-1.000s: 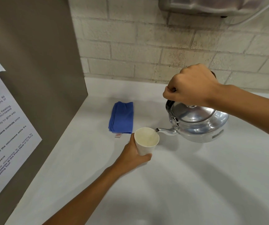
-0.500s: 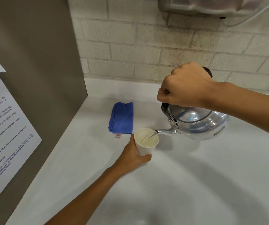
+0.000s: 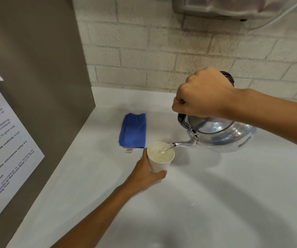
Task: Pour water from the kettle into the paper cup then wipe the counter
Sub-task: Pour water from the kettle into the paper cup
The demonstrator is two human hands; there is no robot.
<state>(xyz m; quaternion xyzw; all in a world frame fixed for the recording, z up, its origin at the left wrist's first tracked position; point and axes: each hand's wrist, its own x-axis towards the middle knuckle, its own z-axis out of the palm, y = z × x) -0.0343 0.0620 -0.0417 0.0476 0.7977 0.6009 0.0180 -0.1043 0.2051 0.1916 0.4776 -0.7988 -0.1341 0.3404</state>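
Observation:
A shiny metal kettle (image 3: pixel 219 135) hangs tilted over the white counter (image 3: pixel 215 194), spout pointing left. My right hand (image 3: pixel 201 93) is clenched around its dark handle, hiding most of it. A thin stream of water runs from the spout into a white paper cup (image 3: pixel 159 161), which holds some water. My left hand (image 3: pixel 144 173) grips the cup from its left and lower side and keeps it upright on the counter. A folded blue cloth (image 3: pixel 133 130) lies flat just behind the cup.
A grey-brown panel (image 3: pixel 36 86) with a printed paper notice (image 3: pixel 4 151) walls off the left side. A pale brick wall (image 3: pixel 162 51) runs along the back, with a grey metal appliance (image 3: pixel 233 6) and a cable mounted at the top right.
The kettle has tipped further toward the cup and its spout now reaches over the rim. Water began to flow and now streams into the cup. My left hand has stayed on the cup.

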